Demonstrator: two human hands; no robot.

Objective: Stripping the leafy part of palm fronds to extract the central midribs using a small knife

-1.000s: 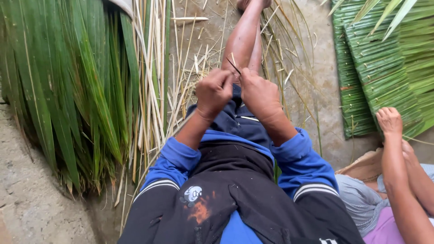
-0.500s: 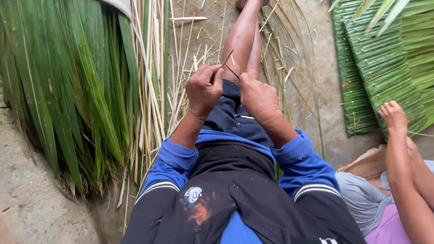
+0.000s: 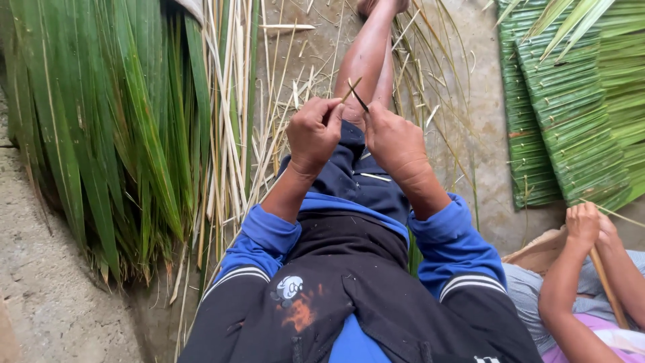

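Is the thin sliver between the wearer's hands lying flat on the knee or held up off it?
Held up: the sliver is pinched between left hand and right hand, tip slanting above the fingers.

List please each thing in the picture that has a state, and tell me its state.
left hand: closed on a thin pale stick
right hand: closed on a thin dark strip
thin pale stick: tilted, crossing the strip
thin dark strip: tilted, held above the knee
green leaves: piled loose on the ground
woven leaf panels: stacked flat
other person's hand: gripping a stick

No packages, labels, signs, screens.
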